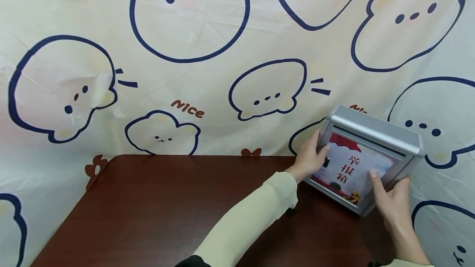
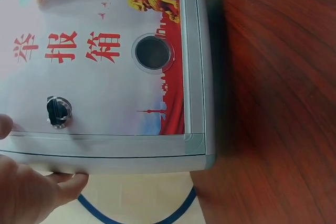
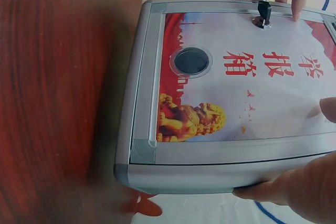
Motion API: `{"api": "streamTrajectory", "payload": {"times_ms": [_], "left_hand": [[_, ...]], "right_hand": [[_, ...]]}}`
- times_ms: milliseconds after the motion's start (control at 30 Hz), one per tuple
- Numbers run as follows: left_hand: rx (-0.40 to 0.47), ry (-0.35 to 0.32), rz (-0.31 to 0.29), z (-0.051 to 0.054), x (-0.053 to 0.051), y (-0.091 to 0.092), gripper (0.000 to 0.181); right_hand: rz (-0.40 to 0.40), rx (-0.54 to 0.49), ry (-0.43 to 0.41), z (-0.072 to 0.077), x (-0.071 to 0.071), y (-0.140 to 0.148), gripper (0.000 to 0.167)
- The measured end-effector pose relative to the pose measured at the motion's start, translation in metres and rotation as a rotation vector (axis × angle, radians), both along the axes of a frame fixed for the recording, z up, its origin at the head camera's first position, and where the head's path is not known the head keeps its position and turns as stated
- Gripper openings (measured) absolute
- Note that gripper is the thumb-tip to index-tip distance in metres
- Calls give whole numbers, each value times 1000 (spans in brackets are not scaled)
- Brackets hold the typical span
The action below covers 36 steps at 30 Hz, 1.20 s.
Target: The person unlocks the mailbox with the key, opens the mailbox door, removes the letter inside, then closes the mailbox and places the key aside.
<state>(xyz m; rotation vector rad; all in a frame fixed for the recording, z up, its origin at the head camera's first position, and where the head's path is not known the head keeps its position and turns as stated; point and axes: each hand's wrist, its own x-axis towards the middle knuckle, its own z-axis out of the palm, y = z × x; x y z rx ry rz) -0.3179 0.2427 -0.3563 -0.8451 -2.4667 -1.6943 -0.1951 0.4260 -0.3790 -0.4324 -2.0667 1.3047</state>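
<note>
Both hands hold a silver metal report box (image 1: 375, 125), tilted above the right part of the table. Its printed front panel (image 2: 100, 19) bears red characters, a golden lion and a red band. A small lock (image 3: 262, 21) and a round dark window (image 3: 191, 61) show on the panel. My left hand (image 1: 309, 158) grips the box's left side, its thumb on the front. On the opposite side my right hand (image 1: 395, 201) grips the edge, thumb pressed on the panel. Fingers behind the box are partly hidden. Whether the box's lower edge touches the table I cannot tell.
The dark reddish-brown table (image 1: 167, 209) stretches to the left of the box. Behind and beside it hangs a cream cloth (image 1: 208, 85) with blue-outlined cartoon animals, close to the box's back and right side.
</note>
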Motion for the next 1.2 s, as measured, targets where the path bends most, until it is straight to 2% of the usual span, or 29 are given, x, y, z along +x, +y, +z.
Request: {"api": "streamTrajectory", "payload": {"times_ms": [100,300,533,700,867,1000,1200], "left_hand": [[19,21,-5,2,-1,-5,59],[67,40,7,5,-2,-17,62],[102,10,32,9,-2,-36,62],[105,7,73,15,-5,-51,62],[140,18,101,18,-9,-71,61],[169,37,117,19,-10,-88,62],[168,78,183,20,-6,-122,62]], "right_hand": [[12,-20,14,6,-1,-4,56],[24,-2,-27,16,-3,-13,60],[77,8,61,21,-10,-29,56],[139,36,76,26,-17,-41,60],[220,68,105,32,-28,-55,58],[303,45,151,36,-36,-67,57],[365,65,133,37,-45,-91,70]]}}
